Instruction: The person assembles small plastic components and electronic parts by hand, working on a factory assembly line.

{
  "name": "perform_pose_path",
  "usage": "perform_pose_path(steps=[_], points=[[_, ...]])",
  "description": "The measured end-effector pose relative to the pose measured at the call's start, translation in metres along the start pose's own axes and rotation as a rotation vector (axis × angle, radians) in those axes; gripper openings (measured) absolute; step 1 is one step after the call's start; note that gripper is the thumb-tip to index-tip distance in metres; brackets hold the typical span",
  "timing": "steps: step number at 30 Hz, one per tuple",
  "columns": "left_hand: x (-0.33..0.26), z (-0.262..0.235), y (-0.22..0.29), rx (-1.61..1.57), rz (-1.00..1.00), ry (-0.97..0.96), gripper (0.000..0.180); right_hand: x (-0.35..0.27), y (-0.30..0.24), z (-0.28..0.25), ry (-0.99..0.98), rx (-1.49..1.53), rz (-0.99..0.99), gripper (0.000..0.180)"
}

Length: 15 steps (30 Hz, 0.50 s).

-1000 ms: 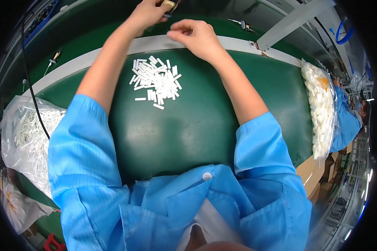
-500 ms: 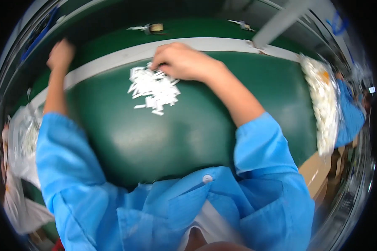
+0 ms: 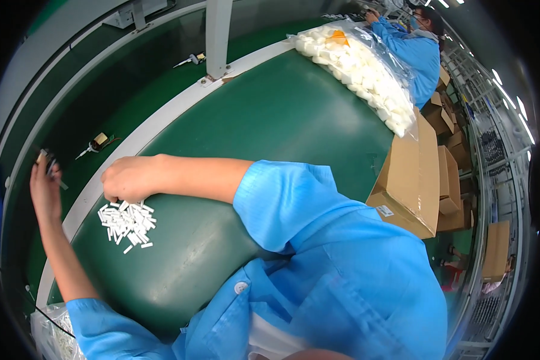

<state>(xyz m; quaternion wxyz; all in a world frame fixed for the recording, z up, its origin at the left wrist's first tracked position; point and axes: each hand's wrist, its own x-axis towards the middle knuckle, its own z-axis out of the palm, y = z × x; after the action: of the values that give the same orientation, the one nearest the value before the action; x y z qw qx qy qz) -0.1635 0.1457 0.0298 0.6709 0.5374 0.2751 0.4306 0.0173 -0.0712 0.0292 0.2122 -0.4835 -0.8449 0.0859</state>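
A loose pile of short white tubes (image 3: 129, 223) lies on the green work surface (image 3: 222, 141). Over the pile's far edge is my right hand (image 3: 132, 179), its fingers curled down and together; the fingertips are partly hidden, so whatever they pinch cannot be made out. Past the pale rail at the left, my left hand (image 3: 45, 192) is raised with its fingers closed around a small dark part (image 3: 50, 163) with a pale end, blurred by motion. Nearest to that hand on the green belt lies a small assembly (image 3: 97, 144) with a tan block and white tip.
The pale rail (image 3: 156, 123) borders the surface, and a grey post (image 3: 218, 39) rises from it. Another assembly (image 3: 191, 60) lies beyond. Back right are a clear bag of cream-coloured pieces (image 3: 354, 66), a cardboard box (image 3: 411, 180) and a co-worker in blue (image 3: 411, 57).
My view has swung to the right, so the pile and both hands appear farther left. A small dark part now shows in my left hand. My right hand is still at the pile.
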Motion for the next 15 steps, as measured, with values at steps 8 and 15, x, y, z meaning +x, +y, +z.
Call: perform_pose_path(steps=[8, 15], points=[[-0.041, 0.062, -0.057, -0.619, -0.201, -0.118, 0.022, 0.011, -0.011, 0.012, 0.141, -0.140, 0.104, 0.009], [-0.049, 0.075, -0.065, -0.576, -0.230, -0.114, 0.021, 0.023, -0.015, 0.020, 0.158, -0.119, 0.174, 0.012]])
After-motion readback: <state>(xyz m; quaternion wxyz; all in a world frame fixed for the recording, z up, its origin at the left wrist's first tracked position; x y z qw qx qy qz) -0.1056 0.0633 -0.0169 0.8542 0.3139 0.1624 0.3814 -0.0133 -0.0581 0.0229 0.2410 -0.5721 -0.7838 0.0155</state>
